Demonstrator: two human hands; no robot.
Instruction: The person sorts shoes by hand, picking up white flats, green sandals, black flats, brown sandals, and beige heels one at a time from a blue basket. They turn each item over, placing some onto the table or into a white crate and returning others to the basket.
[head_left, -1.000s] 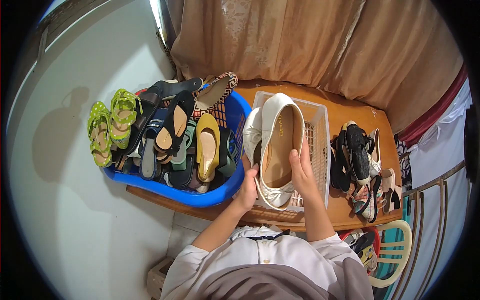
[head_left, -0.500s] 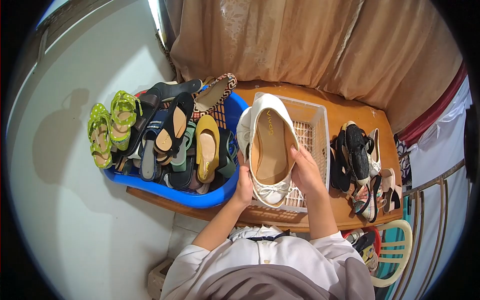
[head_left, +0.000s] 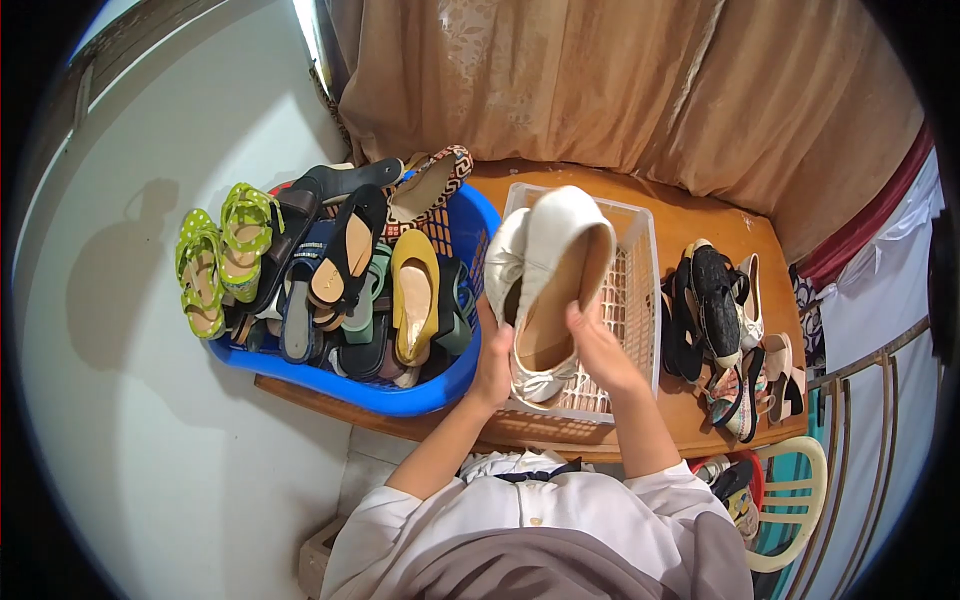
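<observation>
Two white flat shoes are held up over the clear plastic basket (head_left: 640, 290). The nearer white shoe (head_left: 560, 235), with a bow on its lower end, is tilted and shows its tan insole. Behind it on the left, the other white shoe (head_left: 506, 252) is partly hidden. My left hand (head_left: 492, 362) is closed on the pair from the left. My right hand (head_left: 600, 350) grips the nearer shoe's right side, its thumb at the opening. To the left, the blue basket (head_left: 415, 400) is heaped with sandals and shoes, among them a yellow slingback (head_left: 412, 300).
Several shoes, including a black one (head_left: 714, 300), lie on the right of the brown table (head_left: 500, 432). A cream plastic chair (head_left: 815, 480) stands at the lower right beside a red container (head_left: 755, 480) of shoes. Brown curtains (head_left: 580, 80) hang behind the table.
The nearer white shoe has turned and tilted to the right, so less insole shows. More of the other white shoe now appears on the left. My right hand has shifted slightly downward with it.
</observation>
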